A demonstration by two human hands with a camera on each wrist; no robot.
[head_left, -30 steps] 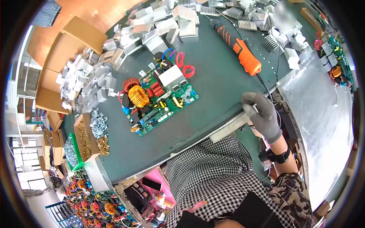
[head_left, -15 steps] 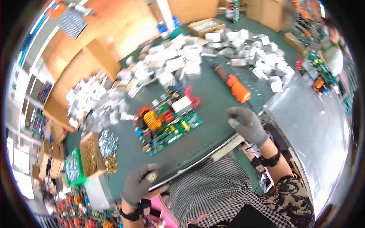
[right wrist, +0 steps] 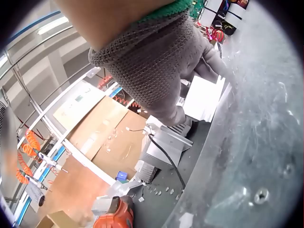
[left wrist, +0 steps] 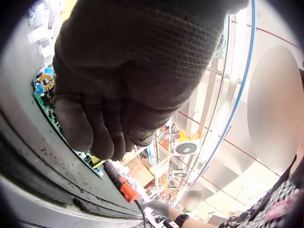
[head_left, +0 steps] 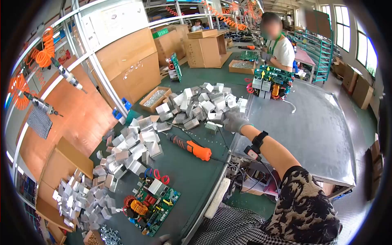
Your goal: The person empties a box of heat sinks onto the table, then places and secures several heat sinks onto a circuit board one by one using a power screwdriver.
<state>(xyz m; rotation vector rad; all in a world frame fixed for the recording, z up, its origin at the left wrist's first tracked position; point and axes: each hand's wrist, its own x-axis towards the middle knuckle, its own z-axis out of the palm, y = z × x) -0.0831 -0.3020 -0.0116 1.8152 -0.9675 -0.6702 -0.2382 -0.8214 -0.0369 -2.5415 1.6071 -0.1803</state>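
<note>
My right hand (head_left: 236, 121), in a grey glove, is at the near right end of the heat sink pile. In the right wrist view it pinches a silver heat sink (right wrist: 202, 99) between thumb and fingers, close to the metal edge. My left hand (left wrist: 123, 80), also gloved, hangs with loosely curled fingers near the table's front edge; only a bit of it shows at the bottom of the head view. Beside it lies a green circuit board (head_left: 163, 210) with orange coils and red wire loops. An orange and black electric screwdriver (head_left: 198, 150) rests between board and pile.
Many more heat sinks (head_left: 141, 143) spread along the back, some spilling from an open carton (head_left: 73, 157). Right of my arm is a metal-topped table (head_left: 302, 122), with another populated board (head_left: 271, 81) at its far side, where a person stands. Loose screws (head_left: 110, 235) lie at the lower left.
The head view has swung up and right. My right hand has gone from the table's front edge to the heat sinks and taken one. The left hand came into view, then dropped mostly out.
</note>
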